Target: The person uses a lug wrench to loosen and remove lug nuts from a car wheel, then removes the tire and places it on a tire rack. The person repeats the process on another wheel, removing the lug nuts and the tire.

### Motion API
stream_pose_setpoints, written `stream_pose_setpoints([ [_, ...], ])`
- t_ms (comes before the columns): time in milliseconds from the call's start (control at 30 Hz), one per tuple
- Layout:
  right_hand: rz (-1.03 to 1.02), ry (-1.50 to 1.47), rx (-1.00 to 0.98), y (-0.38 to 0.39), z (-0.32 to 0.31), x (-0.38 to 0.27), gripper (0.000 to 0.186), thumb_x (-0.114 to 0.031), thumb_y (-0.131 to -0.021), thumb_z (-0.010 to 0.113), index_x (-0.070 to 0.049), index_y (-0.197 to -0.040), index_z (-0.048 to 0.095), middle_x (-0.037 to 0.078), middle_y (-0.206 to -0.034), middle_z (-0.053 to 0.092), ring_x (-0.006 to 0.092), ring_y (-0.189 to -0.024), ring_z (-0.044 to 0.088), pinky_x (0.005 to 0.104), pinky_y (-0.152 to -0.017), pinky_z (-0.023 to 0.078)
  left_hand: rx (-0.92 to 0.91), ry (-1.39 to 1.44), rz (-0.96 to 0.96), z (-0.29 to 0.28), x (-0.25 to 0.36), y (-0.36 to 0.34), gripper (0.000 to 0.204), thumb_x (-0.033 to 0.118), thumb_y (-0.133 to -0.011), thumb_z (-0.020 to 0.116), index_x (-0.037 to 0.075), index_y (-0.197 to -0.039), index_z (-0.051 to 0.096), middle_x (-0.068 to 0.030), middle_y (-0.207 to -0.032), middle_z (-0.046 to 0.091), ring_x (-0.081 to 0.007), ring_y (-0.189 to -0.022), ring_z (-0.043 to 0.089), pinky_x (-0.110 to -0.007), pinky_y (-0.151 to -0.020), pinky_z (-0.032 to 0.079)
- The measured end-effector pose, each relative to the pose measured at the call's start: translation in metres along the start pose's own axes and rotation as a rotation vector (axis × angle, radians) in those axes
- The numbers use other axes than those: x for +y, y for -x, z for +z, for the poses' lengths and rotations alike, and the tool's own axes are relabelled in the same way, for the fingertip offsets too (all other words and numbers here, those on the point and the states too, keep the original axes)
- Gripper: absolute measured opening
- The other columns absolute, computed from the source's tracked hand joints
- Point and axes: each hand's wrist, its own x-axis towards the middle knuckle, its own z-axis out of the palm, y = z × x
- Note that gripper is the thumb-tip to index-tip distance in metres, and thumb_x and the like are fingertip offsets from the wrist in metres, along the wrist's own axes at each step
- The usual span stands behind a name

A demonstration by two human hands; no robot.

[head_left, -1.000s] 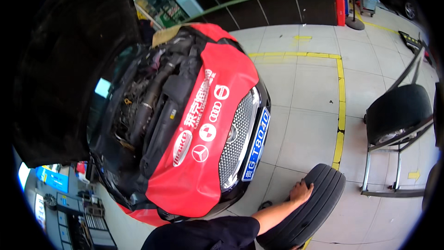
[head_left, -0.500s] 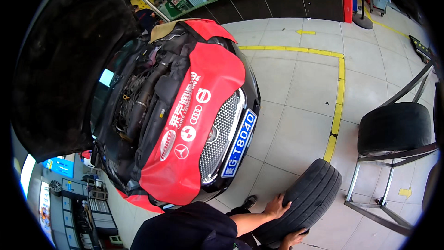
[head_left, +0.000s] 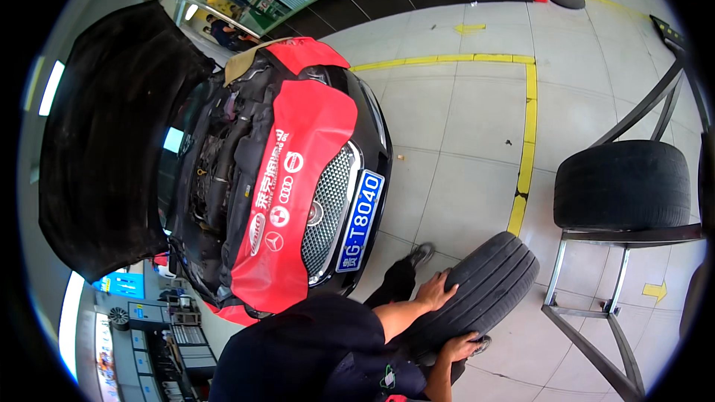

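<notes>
Several large things hem you in: a black car (head_left: 373, 130) stands to your left with its bonnet (head_left: 123, 141) raised and a red cover (head_left: 309, 138) draped over its front; a metal rack (head_left: 596, 237) stands to your right, its legs reaching down beside you; one dark shoe (head_left: 423, 254) shows between the car and your tyre (head_left: 488, 283), which sits at the lower right, right in front of your body.

Your left hand (head_left: 436, 292) is half curled over the tyre's upper left edge; your right hand (head_left: 460, 347) lies bent against its lower edge, fingers spread; you have hold of it from both sides, though whether it touches the floor you cannot tell.

The rack carries a second tyre (head_left: 622, 184); the engine bay (head_left: 223, 167) is full of dark parts and hoses.

A yellow line (head_left: 529, 119) runs down the pale tiled floor (head_left: 473, 179) to just beyond your tyre; tiles stretch between bumper and line, and a narrower strip separates the tyre from the rack.
</notes>
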Motion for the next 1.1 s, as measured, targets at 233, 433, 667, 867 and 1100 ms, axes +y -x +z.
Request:
stream_pose_setpoints([
  [233, 0.149, 0.133, -0.108, -0.03, 0.013, -0.126, 0.063, -0.049, -0.09, 0.036, 0.007, -0.118, 0.043, 0.031, -0.103, 0.054, 0.0432, -0.092, 0.054, 0.0475, -0.074, 0.045, -0.093, 0.01, -0.001, -0.03, 0.045, -0.111, 0.072, 0.058, -0.084, 0.037, -0.001, -0.123, 0.042, -0.0249, -0.117, 0.051, -0.0371, -0.107, 0.051, -0.044, -0.088, 0.042],
  [433, 0.382, 0.031, 0.085, -0.066, 0.02, -0.22, 0.067, -0.052, -0.086, 0.039, 0.005, -0.121, 0.044, 0.03, -0.111, 0.052, 0.0421, -0.107, 0.049, 0.0447, -0.09, 0.039, -0.189, -0.033, 0.192, -0.042, 0.096, -0.198, 0.065, 0.053, -0.084, 0.042, -0.002, -0.12, 0.042, -0.025, -0.11, 0.054, -0.0393, -0.099, 0.054, -0.045, -0.083, 0.044],
  [667, 0.696, -1.171, -0.183, -0.054, 0.076, -0.078, 0.056, -0.047, -0.09, 0.033, -0.004, -0.121, 0.05, 0.013, -0.113, 0.057, 0.0261, -0.103, 0.054, 0.0389, -0.09, 0.043, -0.556, 0.178, 0.163, -0.024, 0.027, -0.264, 0.064, 0.053, -0.089, 0.031, 0.0, -0.123, 0.044, -0.0216, -0.12, 0.05, -0.0361, -0.107, 0.051, -0.042, -0.09, 0.04],
  [867, 0.842, -1.139, -0.319, -0.011, 0.088, -0.026, 0.051, -0.041, -0.088, 0.042, 0.0, -0.116, 0.053, 0.011, -0.103, 0.062, 0.0241, -0.09, 0.061, 0.04, -0.08, 0.05, -1.042, 0.268, -0.261, -0.039, -0.031, -0.235, 0.078, 0.064, -0.086, 0.028, 0.003, -0.134, 0.034, -0.013, -0.135, 0.038, -0.0253, -0.121, 0.039, -0.033, -0.096, 0.035],
  [1100, 0.801, -1.29, -0.193, 0.009, 0.101, 0.039, 0.053, -0.042, -0.088, 0.042, 0.0, -0.118, 0.051, 0.011, -0.105, 0.061, 0.0232, -0.089, 0.061, 0.037, -0.077, 0.051, -1.357, 0.345, -0.294, 0.012, -0.026, -0.197, 0.075, 0.063, -0.086, 0.029, 0.005, -0.134, 0.036, -0.0138, -0.132, 0.041, -0.0257, -0.118, 0.042, -0.036, -0.097, 0.035],
])
